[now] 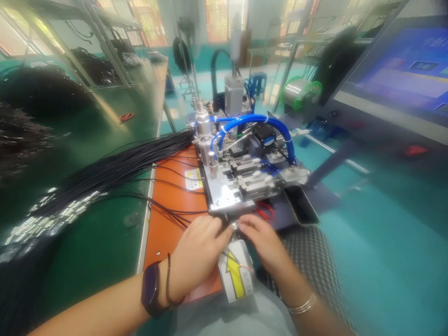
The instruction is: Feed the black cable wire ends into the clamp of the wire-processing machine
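My left hand [199,245] is closed, with its thumb and fingers pinched around the end of a black cable [168,211]. Opposite it, the fingers of my right hand [261,235] are pinched together too. A small silvery piece [235,226] shows between the fingertips of both hands, too small to name. Both hands are just in front of a metal bench machine [224,193] with blue air tubes [259,119]. Below them is a white plate with a yellow arrow [236,275], and thin wires cross over it.
A thick bundle of black cables [129,161] runs across the green table [119,242] to the orange machine base [178,196]. A phone [301,205] lies right of the machine. Red-handled scissors [126,117], a green-rimmed spool [299,93] and a blue screen [409,65] are farther off.
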Action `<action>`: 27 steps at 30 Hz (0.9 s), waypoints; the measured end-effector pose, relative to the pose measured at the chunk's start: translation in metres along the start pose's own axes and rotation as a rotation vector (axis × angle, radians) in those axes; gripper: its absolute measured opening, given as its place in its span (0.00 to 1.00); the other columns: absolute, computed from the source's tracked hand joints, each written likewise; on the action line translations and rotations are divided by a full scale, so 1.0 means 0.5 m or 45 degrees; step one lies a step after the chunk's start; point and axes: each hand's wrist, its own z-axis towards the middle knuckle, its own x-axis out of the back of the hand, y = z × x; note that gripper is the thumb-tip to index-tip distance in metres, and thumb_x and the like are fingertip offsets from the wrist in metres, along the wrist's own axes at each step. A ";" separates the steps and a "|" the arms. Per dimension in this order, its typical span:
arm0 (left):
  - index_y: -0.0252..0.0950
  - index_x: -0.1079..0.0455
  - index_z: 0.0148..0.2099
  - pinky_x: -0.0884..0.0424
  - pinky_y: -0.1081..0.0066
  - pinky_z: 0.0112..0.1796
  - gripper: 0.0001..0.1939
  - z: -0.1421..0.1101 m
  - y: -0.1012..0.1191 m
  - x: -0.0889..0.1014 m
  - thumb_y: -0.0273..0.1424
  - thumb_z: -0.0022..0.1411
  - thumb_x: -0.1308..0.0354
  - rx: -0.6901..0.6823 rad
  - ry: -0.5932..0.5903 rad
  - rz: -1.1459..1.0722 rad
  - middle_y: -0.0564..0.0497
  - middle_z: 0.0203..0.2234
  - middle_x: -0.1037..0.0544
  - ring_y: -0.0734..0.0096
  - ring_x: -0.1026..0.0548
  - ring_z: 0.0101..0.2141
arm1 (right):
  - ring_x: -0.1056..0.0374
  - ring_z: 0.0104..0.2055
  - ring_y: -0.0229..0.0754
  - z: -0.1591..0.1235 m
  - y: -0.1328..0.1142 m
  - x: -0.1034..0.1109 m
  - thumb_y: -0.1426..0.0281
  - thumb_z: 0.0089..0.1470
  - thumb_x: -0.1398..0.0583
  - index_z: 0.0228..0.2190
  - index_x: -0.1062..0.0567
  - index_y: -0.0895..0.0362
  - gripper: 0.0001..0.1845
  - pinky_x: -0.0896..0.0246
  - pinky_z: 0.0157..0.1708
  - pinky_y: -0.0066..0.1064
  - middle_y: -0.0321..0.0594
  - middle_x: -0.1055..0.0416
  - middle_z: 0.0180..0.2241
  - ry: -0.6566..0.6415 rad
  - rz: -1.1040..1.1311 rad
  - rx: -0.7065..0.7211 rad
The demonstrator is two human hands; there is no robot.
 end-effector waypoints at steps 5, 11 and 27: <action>0.39 0.37 0.56 0.36 0.63 0.34 0.18 0.000 0.003 0.000 0.26 0.65 0.52 0.034 -0.040 0.019 0.48 0.33 0.33 0.63 0.36 0.34 | 0.34 0.36 0.42 -0.001 -0.006 -0.001 0.64 0.50 0.39 0.30 0.26 0.57 0.09 0.40 0.38 0.31 0.38 0.29 0.32 0.006 0.009 0.029; 0.40 0.37 0.55 0.36 0.63 0.34 0.18 0.005 0.009 0.012 0.25 0.64 0.50 0.050 -0.111 0.086 0.49 0.34 0.33 0.63 0.36 0.34 | 0.35 0.34 0.41 0.001 -0.007 0.001 0.64 0.50 0.40 0.29 0.27 0.58 0.09 0.41 0.36 0.31 0.37 0.30 0.30 0.019 -0.081 0.037; 0.38 0.38 0.56 0.35 0.62 0.35 0.19 0.002 0.009 0.012 0.24 0.63 0.51 0.035 -0.140 0.090 0.48 0.34 0.33 0.62 0.36 0.34 | 0.37 0.30 0.39 -0.003 -0.011 0.012 0.66 0.52 0.42 0.28 0.30 0.56 0.07 0.41 0.30 0.29 0.34 0.34 0.26 -0.029 -0.330 0.100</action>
